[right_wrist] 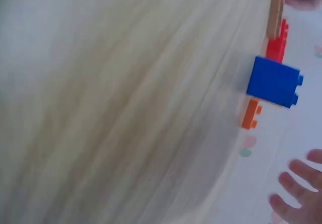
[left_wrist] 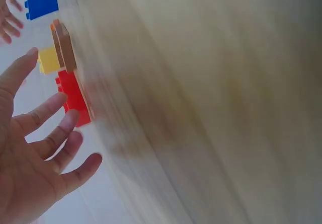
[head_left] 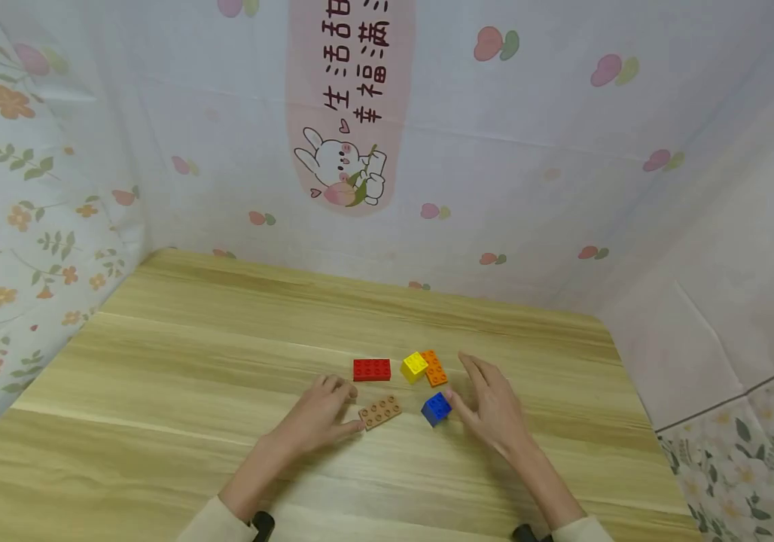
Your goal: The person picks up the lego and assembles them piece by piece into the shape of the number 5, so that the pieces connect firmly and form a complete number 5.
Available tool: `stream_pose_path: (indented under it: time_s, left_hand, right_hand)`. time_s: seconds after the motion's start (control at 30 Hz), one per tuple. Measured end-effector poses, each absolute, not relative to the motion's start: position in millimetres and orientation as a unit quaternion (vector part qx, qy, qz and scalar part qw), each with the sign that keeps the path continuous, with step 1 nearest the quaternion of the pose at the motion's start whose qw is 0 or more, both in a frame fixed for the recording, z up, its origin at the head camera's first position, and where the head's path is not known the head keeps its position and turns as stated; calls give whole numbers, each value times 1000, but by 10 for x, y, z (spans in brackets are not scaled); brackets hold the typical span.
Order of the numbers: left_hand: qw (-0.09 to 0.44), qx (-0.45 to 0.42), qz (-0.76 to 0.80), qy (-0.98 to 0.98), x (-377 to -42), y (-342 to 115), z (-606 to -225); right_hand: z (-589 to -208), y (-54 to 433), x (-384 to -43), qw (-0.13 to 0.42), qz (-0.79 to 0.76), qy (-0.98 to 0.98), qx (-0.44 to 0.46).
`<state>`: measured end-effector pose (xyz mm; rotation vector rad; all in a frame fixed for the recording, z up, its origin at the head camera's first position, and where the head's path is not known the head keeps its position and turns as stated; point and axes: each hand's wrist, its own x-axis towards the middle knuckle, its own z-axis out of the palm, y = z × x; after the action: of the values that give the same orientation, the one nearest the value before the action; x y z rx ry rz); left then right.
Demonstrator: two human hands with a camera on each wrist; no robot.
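Several toy building bricks lie on the wooden table. My left hand [head_left: 319,415] is beside a flat tan brick [head_left: 380,412], thumb tip right at its left end; in the left wrist view the fingers are spread and relaxed. Behind the tan brick lies a red brick [head_left: 371,369]. A blue brick [head_left: 436,409] sits close to the thumb of my right hand [head_left: 493,406], whose fingers reach forward, loosely spread. A yellow brick [head_left: 414,366] stands against the flat orange brick [head_left: 435,368], left of my right fingers. Neither hand holds anything.
The wooden table [head_left: 177,361] extends around the bricks. A white printed cloth [head_left: 522,165] with a rabbit picture [head_left: 342,165] hangs behind its back edge. Floral cloth [head_left: 28,226] closes the left side, and another patterned cloth [head_left: 753,452] hangs at the right.
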<state>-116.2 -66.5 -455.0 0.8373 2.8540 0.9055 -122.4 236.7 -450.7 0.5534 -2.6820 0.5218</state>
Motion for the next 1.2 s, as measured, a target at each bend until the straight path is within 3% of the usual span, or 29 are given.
stream_pose_path:
  time_s: [0.27,0.43,1.2]
  left_hand:
    - [15,276,273,921,-1204,-439,-4573]
    - [29,283,260,923,-1230,-389,-4601]
    - [83,310,320,891,-1250,-329,-4615]
  right_hand:
    - [-4494,2238,-1097,63,188,-970,142]
    - [-4551,2193,-1100,26,205,-969,137]
    - [-4486,2026,-1065,0,357,-919,168]
